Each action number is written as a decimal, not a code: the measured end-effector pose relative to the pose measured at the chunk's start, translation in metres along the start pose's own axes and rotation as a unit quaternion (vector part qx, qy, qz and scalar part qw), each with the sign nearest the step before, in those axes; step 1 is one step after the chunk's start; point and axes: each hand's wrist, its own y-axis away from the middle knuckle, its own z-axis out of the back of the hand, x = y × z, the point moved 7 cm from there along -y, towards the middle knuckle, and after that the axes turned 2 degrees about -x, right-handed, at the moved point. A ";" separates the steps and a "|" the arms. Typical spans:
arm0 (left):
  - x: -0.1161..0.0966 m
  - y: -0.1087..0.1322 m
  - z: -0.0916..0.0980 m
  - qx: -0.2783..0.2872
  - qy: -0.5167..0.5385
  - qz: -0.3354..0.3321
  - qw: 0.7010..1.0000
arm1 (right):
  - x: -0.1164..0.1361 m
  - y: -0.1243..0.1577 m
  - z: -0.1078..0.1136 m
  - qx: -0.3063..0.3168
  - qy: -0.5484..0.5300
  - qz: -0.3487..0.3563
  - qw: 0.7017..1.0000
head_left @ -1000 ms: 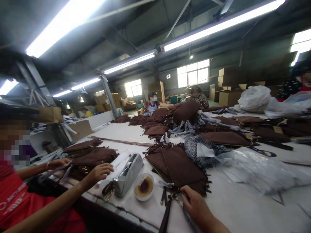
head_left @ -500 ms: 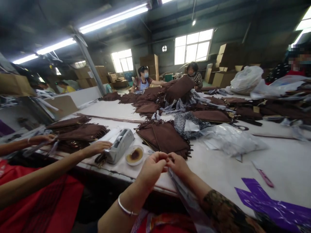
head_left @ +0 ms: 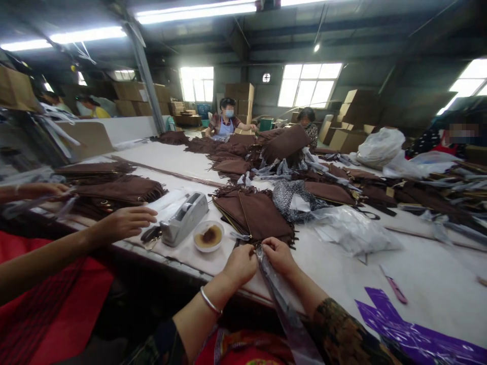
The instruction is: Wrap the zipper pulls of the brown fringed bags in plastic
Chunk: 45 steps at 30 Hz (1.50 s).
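Close together at the table's near edge, my left hand (head_left: 240, 263) and my right hand (head_left: 279, 257) pinch at the top of a long strip in clear plastic (head_left: 279, 299), which looks like a wrapped strap. The strip hangs between my forearms toward my lap. My right fingertips grip its upper end; what the left fingertips pinch beside it is too small to make out. Just beyond my hands lies a brown fringed bag (head_left: 262, 213) with a gold zipper, its near corner close to my fingers.
A tape dispenser (head_left: 184, 220) and a white bowl with brown residue (head_left: 208, 236) stand left. To the right are a clear plastic bag (head_left: 353, 230), a pink cutter (head_left: 395, 289) and purple plastic (head_left: 418, 327). A co-worker's hand (head_left: 131, 222) is near the dispenser. Brown bags (head_left: 285, 144) pile up beyond.
My hands have moved slightly apart, showing the strip's upper end between them. The co-worker's hand has drawn back left from the tape dispenser. The camera view has shifted a little.
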 end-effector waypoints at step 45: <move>0.011 -0.003 0.006 0.019 -0.114 0.038 0.993 | -0.010 0.019 -0.021 -0.005 -0.188 -0.241 0.952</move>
